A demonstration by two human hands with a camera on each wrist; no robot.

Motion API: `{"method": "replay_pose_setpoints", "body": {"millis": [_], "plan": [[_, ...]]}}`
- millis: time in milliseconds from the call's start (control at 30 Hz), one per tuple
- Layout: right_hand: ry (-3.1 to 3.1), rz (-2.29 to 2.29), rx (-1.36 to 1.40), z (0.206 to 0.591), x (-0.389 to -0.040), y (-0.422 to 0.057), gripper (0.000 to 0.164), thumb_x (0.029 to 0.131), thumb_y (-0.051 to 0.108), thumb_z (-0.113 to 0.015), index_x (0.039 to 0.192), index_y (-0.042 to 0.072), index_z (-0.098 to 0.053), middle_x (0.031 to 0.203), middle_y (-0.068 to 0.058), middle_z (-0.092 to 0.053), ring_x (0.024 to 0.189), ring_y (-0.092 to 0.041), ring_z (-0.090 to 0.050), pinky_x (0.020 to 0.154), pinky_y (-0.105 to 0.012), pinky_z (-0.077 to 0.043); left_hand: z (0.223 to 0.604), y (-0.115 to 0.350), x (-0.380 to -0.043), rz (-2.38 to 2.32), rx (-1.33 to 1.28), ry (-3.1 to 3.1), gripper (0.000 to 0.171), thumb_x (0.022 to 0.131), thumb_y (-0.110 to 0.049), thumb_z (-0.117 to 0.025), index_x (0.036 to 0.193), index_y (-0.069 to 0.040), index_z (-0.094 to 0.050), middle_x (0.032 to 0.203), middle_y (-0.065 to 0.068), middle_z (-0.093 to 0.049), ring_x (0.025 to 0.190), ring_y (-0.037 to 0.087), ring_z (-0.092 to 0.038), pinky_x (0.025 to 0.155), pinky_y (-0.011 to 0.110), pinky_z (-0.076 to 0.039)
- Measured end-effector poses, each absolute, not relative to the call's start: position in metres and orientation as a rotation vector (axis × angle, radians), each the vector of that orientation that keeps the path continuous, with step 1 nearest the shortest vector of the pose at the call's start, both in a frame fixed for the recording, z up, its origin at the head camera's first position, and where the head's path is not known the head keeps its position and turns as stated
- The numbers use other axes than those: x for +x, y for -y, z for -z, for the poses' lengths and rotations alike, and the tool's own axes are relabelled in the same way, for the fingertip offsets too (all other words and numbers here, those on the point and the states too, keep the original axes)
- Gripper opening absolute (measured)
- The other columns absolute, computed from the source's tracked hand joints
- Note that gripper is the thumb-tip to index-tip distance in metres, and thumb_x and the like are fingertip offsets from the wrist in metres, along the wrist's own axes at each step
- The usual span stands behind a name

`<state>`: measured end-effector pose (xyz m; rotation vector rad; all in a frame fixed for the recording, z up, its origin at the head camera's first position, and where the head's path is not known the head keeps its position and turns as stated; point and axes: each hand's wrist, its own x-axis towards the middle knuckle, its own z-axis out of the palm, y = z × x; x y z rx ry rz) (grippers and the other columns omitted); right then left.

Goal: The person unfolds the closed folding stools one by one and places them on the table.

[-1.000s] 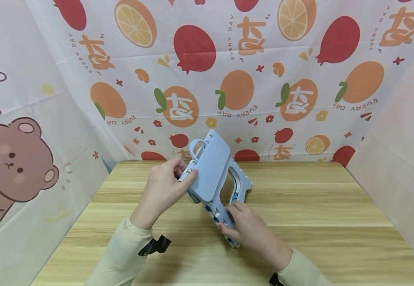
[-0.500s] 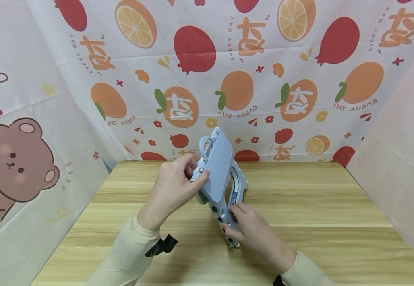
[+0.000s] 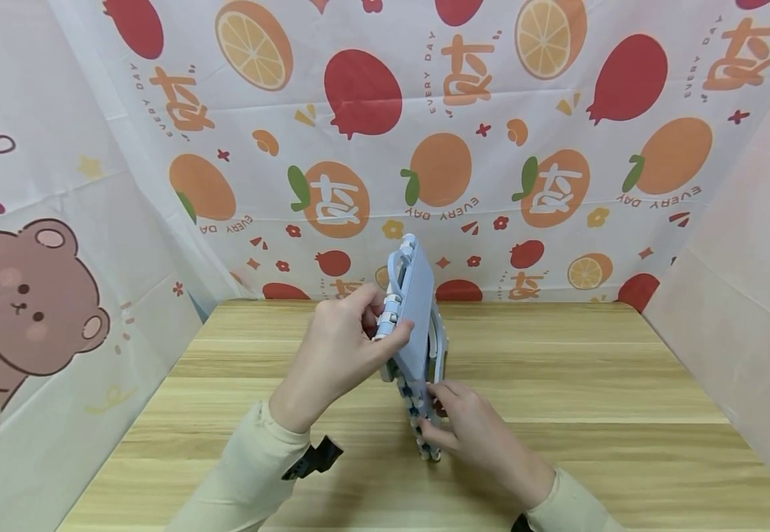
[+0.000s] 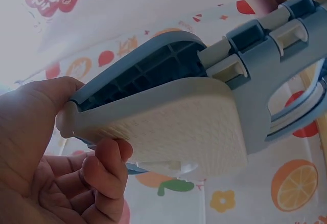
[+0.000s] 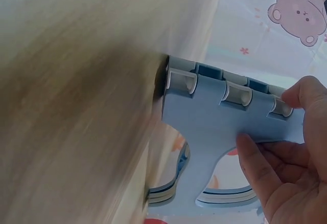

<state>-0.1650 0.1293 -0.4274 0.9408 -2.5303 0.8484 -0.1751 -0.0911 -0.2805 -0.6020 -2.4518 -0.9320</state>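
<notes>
A light-blue plastic folding stool (image 3: pixel 417 314) stands almost edge-on in the head view, partly folded, its lower end on the table. My left hand (image 3: pixel 340 351) grips the hinged edge of the seat panel, near the small carrying loop (image 3: pixel 394 272). In the left wrist view the two seat halves (image 4: pixel 168 116) lie close together, with a narrow wedge between them. Low on the near side, my right hand (image 3: pixel 481 436) holds a leg panel. The right wrist view shows its thumb and fingers about the hinged edge of that leg panel (image 5: pixel 204 98), beside the curved cut-out.
The wood-grain table (image 3: pixel 591 369) extends on both sides of the stool. A fruit-print cloth (image 3: pixel 491 96) hangs behind it, and a cloth with a bear (image 3: pixel 39 310) hangs at the left. A black strap (image 3: pixel 315 458) sits on the left sleeve.
My left hand has moved right with the seat edge. The stool has turned from showing its broad seat face to nearly edge-on, and its legs look closer together. My right hand has barely shifted.
</notes>
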Motion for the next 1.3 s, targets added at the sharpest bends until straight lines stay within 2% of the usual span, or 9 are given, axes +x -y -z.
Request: {"method": "replay_pose_setpoints", "body": {"millis": [167, 433, 667, 933, 1067, 1300], "plan": [[2.557, -0.936, 0.977, 0.426, -0.165, -0.129, 0.034, 0.094, 0.01, -0.078, 0.125, -0.001, -0.069, 0.113, -0.01, -0.073, 0.096, -0.018, -0.078, 0.081, -0.023, -0.066, 0.279, 0.085, -0.174, 0.901, -0.652, 2.413, 0.035, 0.089, -0.034, -0.086, 0.087, -0.012, -0.058, 0.067, -0.001, -0.055, 0.054, 0.008, -0.052, 0.047, 0.019, -0.048], [2.525, -0.94, 1.026, 0.427, -0.164, -0.13, 0.024, 0.093, 0.007, -0.078, 0.114, 0.002, -0.067, 0.106, -0.005, -0.071, 0.094, -0.017, -0.076, 0.08, -0.023, -0.065, 0.277, 0.078, -0.17, 0.908, -0.68, 2.407, 0.036, 0.088, -0.035, -0.086, 0.087, -0.011, -0.058, 0.065, -0.003, -0.058, 0.052, 0.006, -0.052, 0.046, 0.018, -0.048], [2.57, -0.983, 1.007, 0.428, -0.165, -0.131, 0.024, 0.096, 0.011, -0.08, 0.115, 0.005, -0.066, 0.106, -0.003, -0.072, 0.097, -0.016, -0.076, 0.083, -0.026, -0.066, 0.275, 0.073, -0.169, 0.883, -0.706, 2.383, 0.038, 0.088, -0.039, -0.087, 0.087, -0.013, -0.059, 0.062, -0.005, -0.055, 0.049, 0.004, -0.049, 0.044, 0.02, -0.043], [2.597, -1.047, 1.0, 0.431, -0.165, -0.132, 0.024, 0.098, 0.012, -0.078, 0.118, 0.006, -0.066, 0.11, -0.002, -0.072, 0.101, -0.016, -0.076, 0.087, -0.025, -0.065, 0.276, 0.072, -0.169, 0.913, -0.726, 2.385, 0.043, 0.088, -0.044, -0.088, 0.086, -0.013, -0.059, 0.062, -0.007, -0.055, 0.05, 0.005, -0.049, 0.045, 0.021, -0.043], [2.612, -1.081, 0.986, 0.431, -0.166, -0.133, 0.026, 0.099, 0.012, -0.078, 0.121, 0.007, -0.065, 0.112, -0.001, -0.071, 0.104, -0.018, -0.076, 0.089, -0.025, -0.065, 0.28, 0.075, -0.169, 0.949, -0.754, 2.41, 0.045, 0.086, -0.046, -0.09, 0.094, -0.015, -0.059, 0.064, -0.008, -0.06, 0.051, 0.003, -0.053, 0.045, 0.022, -0.047], [2.596, -1.042, 0.991, 0.432, -0.166, -0.134, 0.029, 0.097, 0.01, -0.079, 0.121, 0.005, -0.065, 0.11, -0.003, -0.072, 0.102, -0.018, -0.076, 0.088, -0.026, -0.065, 0.294, 0.082, -0.169, 1.038, -0.83, 2.468, 0.062, 0.081, -0.041, -0.096, 0.119, -0.014, -0.056, 0.075, -0.005, -0.066, 0.058, 0.002, -0.06, 0.053, 0.02, -0.057]]}}
